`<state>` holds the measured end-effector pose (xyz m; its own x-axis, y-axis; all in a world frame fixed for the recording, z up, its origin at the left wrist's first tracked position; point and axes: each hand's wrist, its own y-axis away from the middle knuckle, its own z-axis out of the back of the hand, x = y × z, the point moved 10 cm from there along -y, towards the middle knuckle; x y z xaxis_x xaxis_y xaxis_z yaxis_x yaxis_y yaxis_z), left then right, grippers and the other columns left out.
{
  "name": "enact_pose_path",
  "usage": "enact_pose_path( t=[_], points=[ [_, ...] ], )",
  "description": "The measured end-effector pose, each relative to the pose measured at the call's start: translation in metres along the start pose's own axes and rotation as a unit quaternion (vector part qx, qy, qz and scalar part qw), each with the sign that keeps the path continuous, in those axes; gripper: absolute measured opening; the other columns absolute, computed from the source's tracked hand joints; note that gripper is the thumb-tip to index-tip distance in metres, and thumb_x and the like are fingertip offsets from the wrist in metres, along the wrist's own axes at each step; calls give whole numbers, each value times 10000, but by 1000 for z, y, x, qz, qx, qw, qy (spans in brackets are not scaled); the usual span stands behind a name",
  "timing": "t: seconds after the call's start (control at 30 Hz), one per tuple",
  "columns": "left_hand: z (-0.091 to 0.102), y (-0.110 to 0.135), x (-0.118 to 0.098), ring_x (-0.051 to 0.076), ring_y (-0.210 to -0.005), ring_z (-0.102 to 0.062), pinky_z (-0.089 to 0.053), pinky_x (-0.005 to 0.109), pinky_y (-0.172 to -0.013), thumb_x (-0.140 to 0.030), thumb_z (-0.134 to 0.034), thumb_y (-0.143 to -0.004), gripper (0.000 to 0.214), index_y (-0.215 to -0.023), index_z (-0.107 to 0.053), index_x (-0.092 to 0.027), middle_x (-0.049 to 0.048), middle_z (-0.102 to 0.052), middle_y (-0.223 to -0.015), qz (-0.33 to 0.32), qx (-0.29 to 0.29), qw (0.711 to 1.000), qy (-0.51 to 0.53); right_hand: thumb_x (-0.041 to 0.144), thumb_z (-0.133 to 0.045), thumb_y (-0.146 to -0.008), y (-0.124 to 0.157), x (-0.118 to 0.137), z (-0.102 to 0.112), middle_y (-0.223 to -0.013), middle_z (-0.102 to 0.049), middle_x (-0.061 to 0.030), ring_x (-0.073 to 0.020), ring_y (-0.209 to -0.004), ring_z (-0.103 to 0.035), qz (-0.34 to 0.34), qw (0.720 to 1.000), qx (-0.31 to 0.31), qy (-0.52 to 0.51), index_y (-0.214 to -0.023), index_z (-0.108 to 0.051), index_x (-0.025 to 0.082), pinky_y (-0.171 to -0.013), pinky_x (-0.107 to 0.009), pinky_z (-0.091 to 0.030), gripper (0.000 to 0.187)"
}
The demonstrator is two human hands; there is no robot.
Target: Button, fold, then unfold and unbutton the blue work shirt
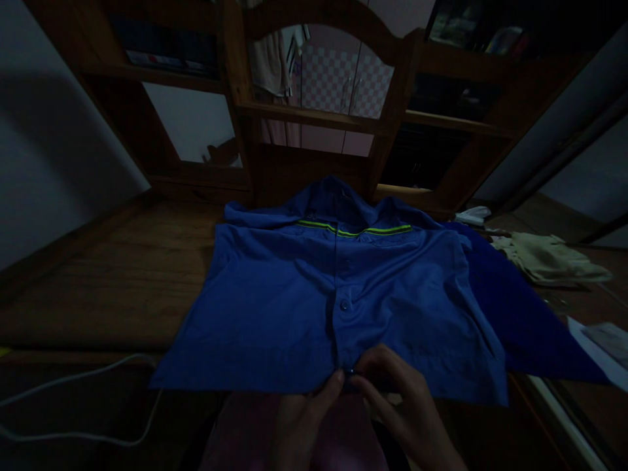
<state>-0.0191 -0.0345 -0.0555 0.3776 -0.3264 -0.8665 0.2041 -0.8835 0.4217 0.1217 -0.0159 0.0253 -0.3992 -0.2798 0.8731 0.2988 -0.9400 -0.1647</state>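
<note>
A blue button-up shirt lies spread out, its collar away from me and its hem toward me. A yellow-green stripe crosses its chest. At the bottom of the front placket, my left hand grips the hem, thumb on top and fingers hidden beneath. Just to its right, my right hand pinches the placket at the lowest button between thumb and forefinger. Higher on the placket, another button shows.
The shirt rests on a wooden surface before a wooden shelf unit with a mirror. Darker blue cloth lies at the right, near a pale folded cloth. A white cable loops at lower left.
</note>
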Motion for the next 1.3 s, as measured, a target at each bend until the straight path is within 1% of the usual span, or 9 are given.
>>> enact_pose_path(
  t=[0.17,0.33,0.47,0.63,0.7,0.87,1.03,1.17,1.3],
  points=[
    [1,1,-9,325,-1127,-573,-387,442,-1046,-383,-791,-578,349,-836,-725,-158,111,-706,-1024,2,-7,1000,-8,232,-548,-906,-1,-4,6,-875,-590,-19,-134,-803,-600,-19,999,-21,-43,-908,-583,198,-694,-221,-488,49],
    [-16,2,-2,288,-1047,-624,-497,388,-944,-346,-767,-617,249,-804,-738,-184,78,-715,-999,61,59,992,96,199,-570,-889,-2,1,10,-903,-601,-26,-143,-833,-605,11,999,-35,-26,-943,-610,204,-703,-221,-491,68],
    [-29,0,13,292,-963,-655,-561,374,-817,-340,-807,-546,264,-728,-733,-164,88,-719,-965,111,112,974,163,199,-571,-887,-2,3,9,-907,-602,-30,-148,-839,-603,20,999,-33,-21,-956,-621,206,-705,-222,-491,85],
    [-28,0,17,291,-1024,-634,-517,395,-904,-309,-798,-581,354,-883,-733,-137,107,-713,-993,117,105,971,182,206,-591,-877,-2,-2,6,-931,-584,-24,-143,-849,-596,-7,999,-19,-27,-964,-617,216,-714,-223,-489,91],
    [-26,0,18,298,-1014,-637,-504,395,-920,-309,-809,-565,341,-839,-737,-120,119,-718,-967,114,96,976,156,205,-592,-876,-1,-4,6,-935,-580,-23,-142,-853,-595,-12,999,-18,-28,-961,-615,216,-717,-225,-488,89],
    [-10,-2,8,296,-994,-646,-460,404,-980,-356,-792,-584,358,-836,-733,-107,126,-726,-910,33,18,997,67,212,-584,-881,-1,-5,5,-900,-589,-18,-135,-819,-598,-9,1000,-19,-12,-939,-607,207,-707,-225,-480,63],
    [-3,1,-8,286,-918,-676,-542,362,-860,-326,-793,-554,395,-876,-721,-110,128,-727,-920,-40,-29,999,-8,202,-539,-901,-2,-6,3,-841,-593,-16,-131,-766,-592,-5,999,-20,37,-891,-581,196,-675,-225,-466,44],
    [-2,2,-22,280,-870,-691,-569,324,-781,-296,-754,-600,264,-807,-730,-134,118,-734,-883,-81,-17,993,-86,204,-492,-921,-2,-5,0,-825,-584,-22,-133,-745,-586,-10,997,-6,80,-892,-541,193,-662,-227,-462,58],
    [-6,2,-27,273,-824,-699,-566,299,-755,-275,-697,-667,144,-758,-750,-176,104,-739,-827,-117,36,976,-178,165,-434,-928,-1,-1,-12,-869,-575,-38,-146,-745,-586,-3,982,57,179,-927,-507,203,-638,-230,-454,82]
  ],
)
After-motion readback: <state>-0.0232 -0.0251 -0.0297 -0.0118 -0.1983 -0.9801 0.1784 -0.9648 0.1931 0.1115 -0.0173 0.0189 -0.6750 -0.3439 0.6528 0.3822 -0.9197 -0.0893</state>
